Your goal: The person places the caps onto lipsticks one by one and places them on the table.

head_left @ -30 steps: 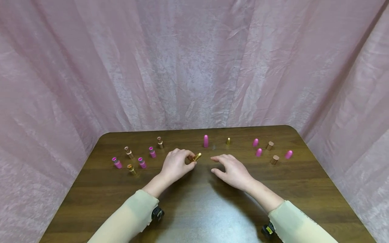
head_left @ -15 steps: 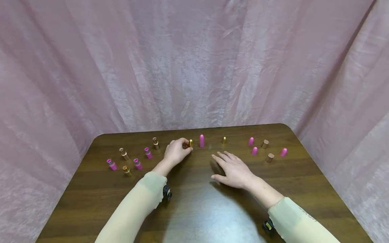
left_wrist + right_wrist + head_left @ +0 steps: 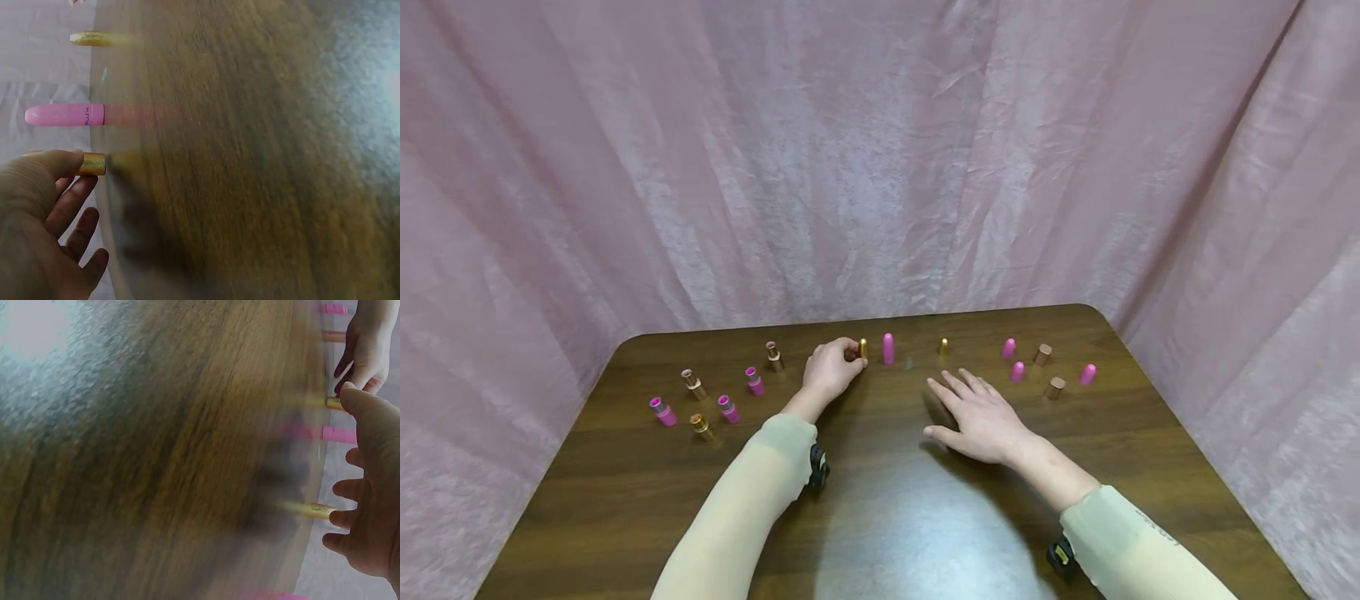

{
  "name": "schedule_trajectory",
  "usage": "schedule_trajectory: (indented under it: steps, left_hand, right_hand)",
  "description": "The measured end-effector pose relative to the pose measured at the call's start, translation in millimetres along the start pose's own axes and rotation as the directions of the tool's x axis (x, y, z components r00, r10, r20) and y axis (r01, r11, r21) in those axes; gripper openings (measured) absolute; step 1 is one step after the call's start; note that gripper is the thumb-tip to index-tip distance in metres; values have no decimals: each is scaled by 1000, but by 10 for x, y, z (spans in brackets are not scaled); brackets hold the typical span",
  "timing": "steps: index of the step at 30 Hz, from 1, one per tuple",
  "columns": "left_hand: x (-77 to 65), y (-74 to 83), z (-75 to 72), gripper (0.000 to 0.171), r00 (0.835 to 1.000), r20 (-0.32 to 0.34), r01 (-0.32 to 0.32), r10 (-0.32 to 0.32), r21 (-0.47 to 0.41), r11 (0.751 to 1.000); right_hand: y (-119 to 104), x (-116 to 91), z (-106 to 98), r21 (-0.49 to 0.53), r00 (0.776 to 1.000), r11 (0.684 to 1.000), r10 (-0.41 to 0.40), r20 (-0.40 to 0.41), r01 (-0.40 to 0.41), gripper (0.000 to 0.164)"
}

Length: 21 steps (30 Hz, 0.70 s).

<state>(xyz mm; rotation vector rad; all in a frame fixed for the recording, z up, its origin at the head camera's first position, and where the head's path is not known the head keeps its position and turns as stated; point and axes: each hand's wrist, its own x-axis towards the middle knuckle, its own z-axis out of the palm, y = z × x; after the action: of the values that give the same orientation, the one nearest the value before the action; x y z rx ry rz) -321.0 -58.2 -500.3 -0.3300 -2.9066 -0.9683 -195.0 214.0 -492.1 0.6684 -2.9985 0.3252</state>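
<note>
The left hand [image 3: 832, 368] pinches a gold tube [image 3: 862, 349] upright toward the far side of the table [image 3: 880, 500], just left of a pink tube [image 3: 888, 349] (seemingly a placing step); release calls for not tipping it. The right hand [image 3: 981, 422], spread, holds nothing.

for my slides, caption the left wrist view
Left hand pinching a gold lipstick tube beside an upright pink lipstick tube.
</note>
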Motion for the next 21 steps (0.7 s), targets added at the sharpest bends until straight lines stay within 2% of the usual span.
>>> schedule_trajectory:
  steps: [9,14,17,21]
  left_hand:
    - [20,11,27,28,999,8,32,-32,-21,999]
    - [-2,5,-49,58,999,37,19,-20,11,1000]
    - [0,23,-156,76,999,40,-12,9,67,998]
    - [8,86,-335,84,994,41,-107,102,147,983]
  right_hand:
    - [20,-39,-1,25,999,999,32,21,-32,81]
    - [22,-15,-4,37,999,999,32,20,-32,77]
    - [45,5,-40,50,999,998,39,3,-40,75]
    - [123,45,-89,53,997,997,58,-41,-56,71]
